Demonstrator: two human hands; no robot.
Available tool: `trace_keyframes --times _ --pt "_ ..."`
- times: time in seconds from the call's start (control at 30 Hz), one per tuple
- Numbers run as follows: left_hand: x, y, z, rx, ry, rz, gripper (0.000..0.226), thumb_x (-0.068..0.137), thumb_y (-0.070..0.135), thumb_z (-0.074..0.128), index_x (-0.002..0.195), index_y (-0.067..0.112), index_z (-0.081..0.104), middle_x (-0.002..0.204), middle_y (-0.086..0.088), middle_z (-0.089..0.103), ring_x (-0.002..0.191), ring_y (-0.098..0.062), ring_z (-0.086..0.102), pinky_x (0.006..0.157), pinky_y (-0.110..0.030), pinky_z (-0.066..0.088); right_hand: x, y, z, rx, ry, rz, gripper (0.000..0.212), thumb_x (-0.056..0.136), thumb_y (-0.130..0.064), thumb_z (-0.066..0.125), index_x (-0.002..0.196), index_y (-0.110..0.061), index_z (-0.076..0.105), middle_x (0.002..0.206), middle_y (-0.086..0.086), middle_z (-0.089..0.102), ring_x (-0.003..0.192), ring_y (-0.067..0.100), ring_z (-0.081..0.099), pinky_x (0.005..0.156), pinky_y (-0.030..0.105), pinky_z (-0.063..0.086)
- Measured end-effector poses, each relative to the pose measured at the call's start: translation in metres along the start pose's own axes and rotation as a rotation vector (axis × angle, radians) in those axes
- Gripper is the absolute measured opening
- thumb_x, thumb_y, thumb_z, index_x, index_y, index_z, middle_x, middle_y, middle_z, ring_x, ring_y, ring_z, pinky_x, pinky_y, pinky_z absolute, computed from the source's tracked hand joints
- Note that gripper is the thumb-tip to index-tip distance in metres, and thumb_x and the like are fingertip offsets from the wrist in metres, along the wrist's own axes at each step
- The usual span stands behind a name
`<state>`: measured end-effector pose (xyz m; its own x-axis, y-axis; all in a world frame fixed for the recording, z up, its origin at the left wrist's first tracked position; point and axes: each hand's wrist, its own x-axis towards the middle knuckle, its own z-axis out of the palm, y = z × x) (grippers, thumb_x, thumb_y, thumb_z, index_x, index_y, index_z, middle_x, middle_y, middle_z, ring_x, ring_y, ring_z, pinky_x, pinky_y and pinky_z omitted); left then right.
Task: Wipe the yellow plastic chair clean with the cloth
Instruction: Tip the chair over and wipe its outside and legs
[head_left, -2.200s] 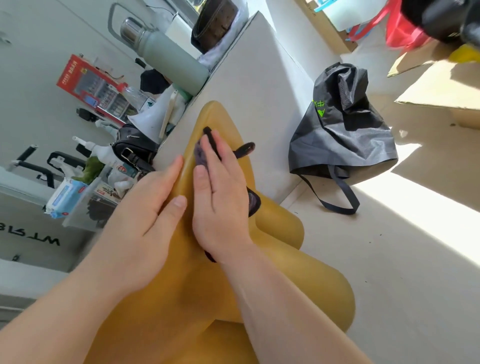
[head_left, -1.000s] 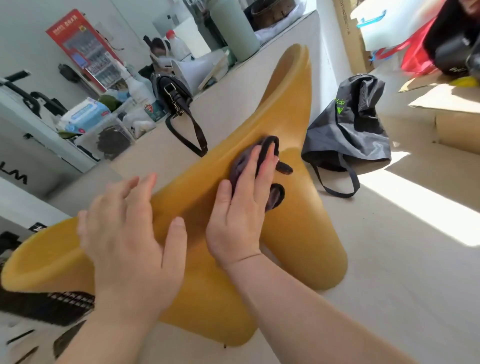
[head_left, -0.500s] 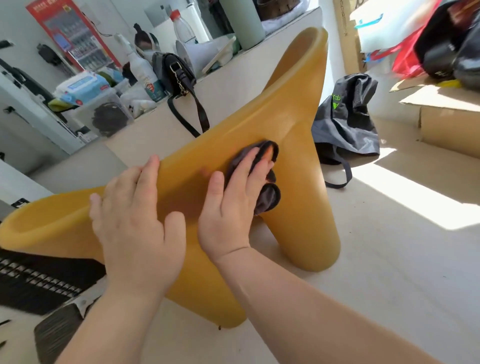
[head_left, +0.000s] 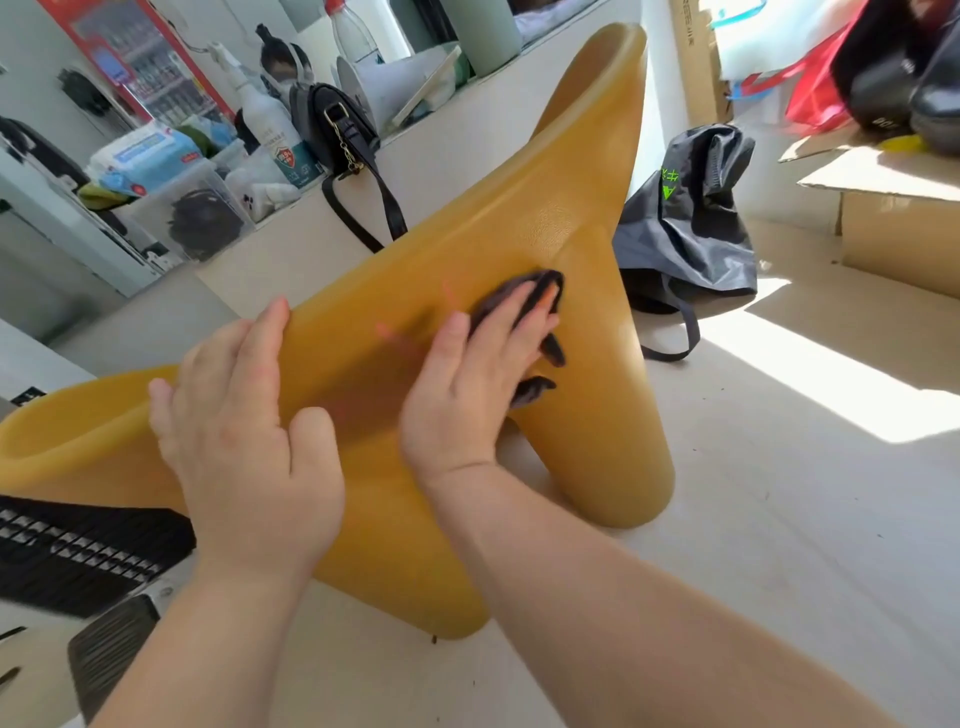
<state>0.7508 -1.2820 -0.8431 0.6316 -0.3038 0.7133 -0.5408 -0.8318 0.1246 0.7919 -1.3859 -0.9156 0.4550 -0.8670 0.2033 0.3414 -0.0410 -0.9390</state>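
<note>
The yellow plastic chair (head_left: 524, 228) lies tipped on the floor, one leg pointing up to the back, another down to the right. My right hand (head_left: 467, 379) presses a dark cloth (head_left: 540, 291) flat against the chair's smooth side, fingers straight; most of the cloth is hidden under the palm. My left hand (head_left: 244, 441) rests flat on the chair's upper edge to the left, fingers straight, steadying it.
A grey drawstring bag (head_left: 691, 228) lies on the floor behind the chair. A ledge (head_left: 291, 239) at the back left carries a black handbag (head_left: 337, 130), bottles and a clear box. Cardboard boxes (head_left: 893, 223) stand at the right. A black keyboard-like object (head_left: 78, 551) lies at lower left.
The chair has been tipped over and turned since the first frame. My right hand with the cloth has slid slightly along the chair's side; my left hand stays on the edge.
</note>
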Motion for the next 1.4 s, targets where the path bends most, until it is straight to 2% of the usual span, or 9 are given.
trace_keyframes --times 0.17,0.3,0.4,0.53,0.7,0.87,1.0,1.17,1.4 --pt "0.0 -0.001 0.004 -0.023 0.049 -0.003 0.068 0.077 0.014 0.04 0.145 0.013 0.049 0.137 -0.01 0.054 0.132 -0.031 0.044 0.114 -0.066 0.02 -0.025 0.004 0.005 -0.05 -0.149 -0.14 0.074 0.101 -0.057 0.016 0.16 -0.02 -0.01 0.169 0.004 -0.021 0.154 0.016 -0.024 0.125 0.048 -0.01" --pt "-0.001 -0.003 0.002 -0.05 0.029 -0.006 0.069 0.078 0.014 0.038 0.146 0.015 0.048 0.138 -0.007 0.052 0.134 -0.028 0.041 0.117 -0.064 0.013 0.013 0.057 -0.02 -0.259 -0.024 0.099 0.082 0.095 -0.063 0.01 0.162 -0.017 -0.005 0.169 0.008 -0.016 0.156 0.024 -0.016 0.124 0.055 -0.004" --pt "0.0 -0.004 0.002 -0.049 0.024 -0.002 0.069 0.078 0.013 0.038 0.146 0.015 0.048 0.138 -0.007 0.052 0.133 -0.028 0.041 0.118 -0.064 0.012 0.016 0.036 -0.015 -0.147 -0.003 0.164 0.091 0.091 -0.069 0.006 0.161 -0.013 -0.009 0.168 0.007 -0.023 0.154 0.023 -0.023 0.124 0.051 -0.008" --pt "0.002 -0.005 0.003 -0.077 0.051 0.0 0.068 0.077 0.009 0.039 0.143 0.015 0.052 0.135 -0.006 0.055 0.13 -0.026 0.044 0.117 -0.064 0.015 -0.015 -0.016 0.006 -0.072 -0.093 -0.083 0.098 0.091 -0.077 -0.001 0.16 -0.008 -0.01 0.167 0.004 -0.026 0.151 0.018 -0.031 0.123 0.041 -0.018" --pt "0.004 -0.01 0.0 -0.092 0.048 0.03 0.066 0.078 0.011 0.037 0.142 0.016 0.054 0.133 -0.005 0.057 0.126 -0.026 0.047 0.114 -0.063 0.02 -0.012 0.007 -0.005 -0.097 -0.117 -0.228 0.078 0.103 -0.059 0.01 0.162 -0.007 0.002 0.17 0.006 -0.013 0.155 0.02 -0.019 0.126 0.045 -0.006" --pt "0.004 -0.014 -0.002 -0.072 0.015 0.058 0.067 0.079 0.01 0.041 0.145 0.016 0.051 0.135 -0.004 0.055 0.128 -0.023 0.045 0.113 -0.062 0.021 0.025 0.027 -0.023 -0.084 -0.02 -0.087 0.068 0.102 -0.042 0.022 0.163 -0.016 0.006 0.171 0.004 -0.001 0.157 0.015 -0.008 0.128 0.045 0.003" --pt "-0.001 -0.024 -0.008 -0.043 -0.033 0.101 0.072 0.078 0.012 0.047 0.15 0.015 0.044 0.149 -0.005 0.047 0.14 -0.025 0.037 0.117 -0.062 0.018 0.014 0.022 -0.039 -0.171 -0.223 -0.221 0.074 0.097 -0.019 0.036 0.162 -0.015 0.002 0.171 0.003 -0.005 0.156 0.014 -0.012 0.127 0.047 -0.004" --pt "-0.014 -0.037 -0.005 0.082 0.006 0.066 0.083 0.075 0.016 0.053 0.155 0.011 0.034 0.16 -0.013 0.033 0.151 -0.035 0.021 0.118 -0.066 0.01 -0.033 0.007 -0.042 -0.366 -0.6 -0.743 0.075 0.102 -0.033 0.038 0.158 -0.01 -0.005 0.17 0.013 -0.001 0.157 0.024 -0.012 0.126 0.047 -0.007" --pt "-0.013 -0.043 -0.007 0.033 -0.011 0.09 0.084 0.075 0.012 0.049 0.157 0.015 0.031 0.161 -0.006 0.033 0.153 -0.028 0.018 0.121 -0.059 0.004 0.003 0.014 -0.018 -0.422 -0.205 -0.458 0.08 0.102 -0.052 0.022 0.159 -0.008 -0.013 0.169 0.014 -0.01 0.156 0.026 -0.015 0.125 0.052 -0.01"
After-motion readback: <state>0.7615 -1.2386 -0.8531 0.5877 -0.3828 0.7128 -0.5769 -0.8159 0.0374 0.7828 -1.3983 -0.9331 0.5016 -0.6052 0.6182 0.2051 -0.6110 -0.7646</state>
